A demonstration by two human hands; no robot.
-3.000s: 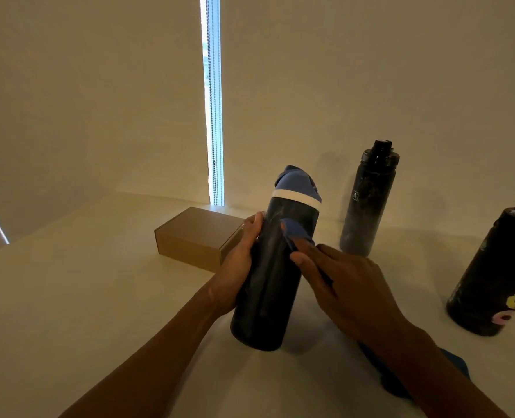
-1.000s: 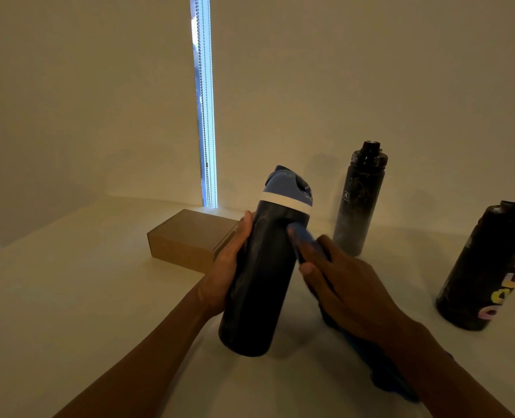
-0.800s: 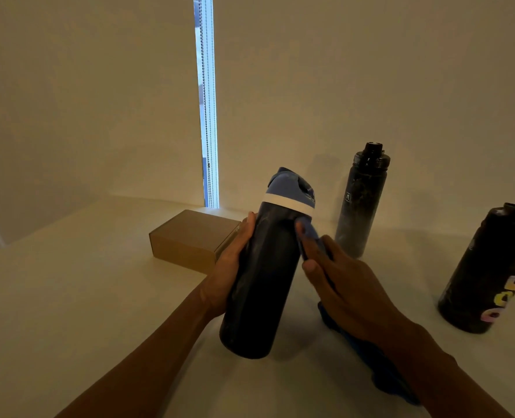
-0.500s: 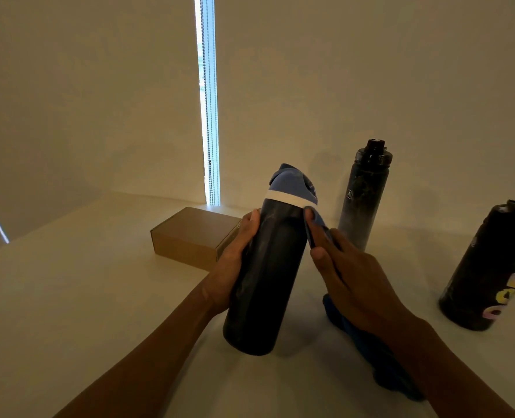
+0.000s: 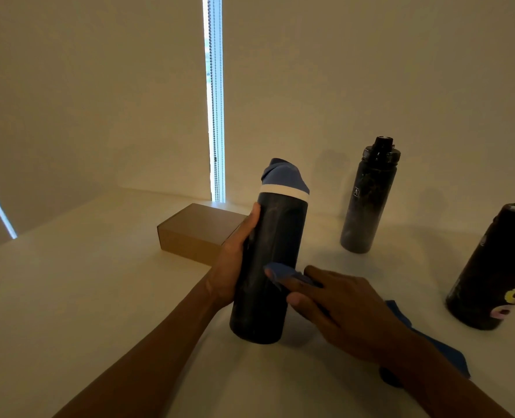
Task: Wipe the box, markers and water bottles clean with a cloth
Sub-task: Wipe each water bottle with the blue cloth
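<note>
A dark bottle with a blue lid and a white band (image 5: 271,260) stands tilted in the middle of the white table. My left hand (image 5: 235,260) grips its left side. My right hand (image 5: 337,309) presses a blue cloth (image 5: 283,273) against the bottle's lower right side with straight fingers; the rest of the cloth trails behind my wrist (image 5: 431,342). A brown cardboard box (image 5: 195,233) lies behind my left hand. A slim black bottle (image 5: 367,200) stands upright at the back right. Another black bottle with coloured lettering (image 5: 497,273) stands at the right edge. No markers are visible.
The white table (image 5: 69,297) meets pale walls in a corner behind the box. A narrow strip of window with a bead chain (image 5: 215,101) runs down at the corner.
My right hand has slid the cloth down the bottle from near the white band to the lower body. My left hand keeps its grip.
</note>
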